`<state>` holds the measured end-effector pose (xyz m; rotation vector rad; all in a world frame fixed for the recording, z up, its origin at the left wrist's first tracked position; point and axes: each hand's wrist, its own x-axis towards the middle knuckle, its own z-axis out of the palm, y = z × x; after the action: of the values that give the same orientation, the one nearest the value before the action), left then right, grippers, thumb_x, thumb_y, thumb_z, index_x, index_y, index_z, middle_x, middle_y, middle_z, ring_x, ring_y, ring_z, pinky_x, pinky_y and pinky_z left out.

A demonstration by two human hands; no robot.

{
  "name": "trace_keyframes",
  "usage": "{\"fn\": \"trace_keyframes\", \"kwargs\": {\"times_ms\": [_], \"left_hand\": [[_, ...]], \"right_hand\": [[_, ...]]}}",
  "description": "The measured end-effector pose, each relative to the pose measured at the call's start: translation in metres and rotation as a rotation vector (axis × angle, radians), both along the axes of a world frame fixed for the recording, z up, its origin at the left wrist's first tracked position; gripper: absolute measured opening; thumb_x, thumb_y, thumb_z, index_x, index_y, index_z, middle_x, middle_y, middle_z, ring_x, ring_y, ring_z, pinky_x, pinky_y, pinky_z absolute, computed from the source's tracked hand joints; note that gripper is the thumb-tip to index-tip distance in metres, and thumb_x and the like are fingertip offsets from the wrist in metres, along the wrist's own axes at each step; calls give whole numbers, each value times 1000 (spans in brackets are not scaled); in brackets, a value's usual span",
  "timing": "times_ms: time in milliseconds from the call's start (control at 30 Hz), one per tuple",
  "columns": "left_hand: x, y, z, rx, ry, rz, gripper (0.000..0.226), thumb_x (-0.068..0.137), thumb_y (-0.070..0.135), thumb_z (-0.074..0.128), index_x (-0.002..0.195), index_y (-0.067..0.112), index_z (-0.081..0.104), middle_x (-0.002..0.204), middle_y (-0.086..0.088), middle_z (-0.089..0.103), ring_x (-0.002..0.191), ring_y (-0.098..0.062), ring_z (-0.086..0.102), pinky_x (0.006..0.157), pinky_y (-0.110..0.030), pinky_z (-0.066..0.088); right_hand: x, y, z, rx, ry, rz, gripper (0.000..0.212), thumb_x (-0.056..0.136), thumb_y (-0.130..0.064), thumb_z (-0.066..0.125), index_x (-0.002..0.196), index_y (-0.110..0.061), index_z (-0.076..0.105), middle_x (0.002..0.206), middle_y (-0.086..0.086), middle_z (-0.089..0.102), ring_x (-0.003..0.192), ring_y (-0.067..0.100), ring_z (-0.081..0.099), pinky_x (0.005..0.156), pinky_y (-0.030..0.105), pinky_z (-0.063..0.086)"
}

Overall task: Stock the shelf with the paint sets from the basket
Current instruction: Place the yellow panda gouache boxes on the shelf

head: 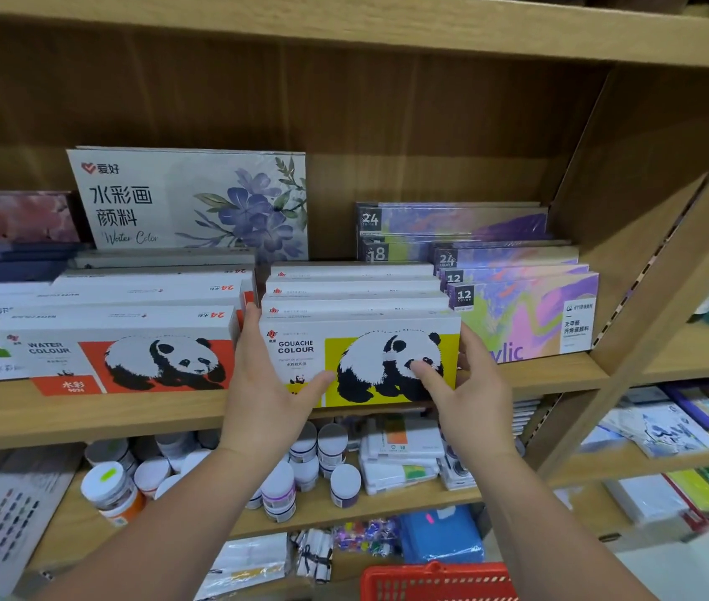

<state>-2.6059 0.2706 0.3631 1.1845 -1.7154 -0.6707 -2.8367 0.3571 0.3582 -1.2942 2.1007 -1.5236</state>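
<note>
The paint set in play is a flat, rectangular gouache box (370, 353) of smooth, glossy card. It is white with a yellow panel and a black-and-white panda printed on it. It stands on one long edge at the very front of the wooden shelf (561, 375), its long axis running left to right along the board. The printed face looks out at the aisle and the lettering reads upright.

The left hand (264, 383) has its grip on the left short end, thumb laid flat across the front and fingers going up between this box and the red-panelled water colour box (127, 353) beside it. The right hand (470, 383) grips the right short end in the same way, thumb pressed on the panda and fingers curled round behind.

More white boxes (352, 292) of the same shape are filed close behind it. To its right stand the purple swirled acrylic boxes (530, 318). A red plastic basket (435, 583) with a slotted wall sits low down, below the hands. Round white-lidded jars (114, 488) crowd the shelf underneath.
</note>
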Motion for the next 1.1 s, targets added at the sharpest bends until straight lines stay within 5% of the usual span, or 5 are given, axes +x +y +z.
{"fn": "trace_keyframes", "kwargs": {"times_ms": [400, 533, 667, 867, 1100], "left_hand": [[-8, 13, -5, 2, -9, 50, 134, 66, 31, 96, 161, 35, 1, 168, 21, 11, 132, 36, 1, 107, -9, 18], [-5, 14, -5, 0, -34, 86, 135, 69, 34, 94, 160, 37, -7, 171, 14, 3, 156, -1, 4, 120, -27, 17], [1, 19, -8, -174, -272, 146, 130, 76, 45, 86, 161, 28, -10, 172, 3, -6, 154, -1, -16, 121, -34, 14], [11, 26, 2, -285, -576, 223, 132, 64, 56, 90, 161, 12, 12, 169, -20, 9, 146, -40, 27, 114, -49, 36], [42, 19, 5, -526, -592, 306, 104, 55, 43, 97, 143, 8, 54, 151, -24, 40, 119, -47, 48, 95, -60, 41]], "right_hand": [[-6, -4, 9, 71, -16, 133, 74, 95, -41, 74, 157, -45, 32, 141, -16, 64, 127, 9, 60, 104, 35, 52], [-1, -9, 8, 123, -32, 167, 85, 101, -43, 65, 163, -46, 6, 163, -8, 43, 147, 23, 43, 106, 35, 43], [4, -14, 7, 124, -33, 177, 87, 101, -45, 65, 162, -51, 3, 144, -24, 39, 138, 7, 39, 98, 27, 35], [4, -14, 6, 106, -41, 190, 86, 99, -45, 67, 161, -52, 8, 143, -31, 35, 127, 0, 38, 99, 28, 39], [9, -9, 10, 59, -14, 130, 79, 98, -37, 71, 162, -40, 25, 159, -8, 46, 147, 19, 42, 119, 50, 42]]}}
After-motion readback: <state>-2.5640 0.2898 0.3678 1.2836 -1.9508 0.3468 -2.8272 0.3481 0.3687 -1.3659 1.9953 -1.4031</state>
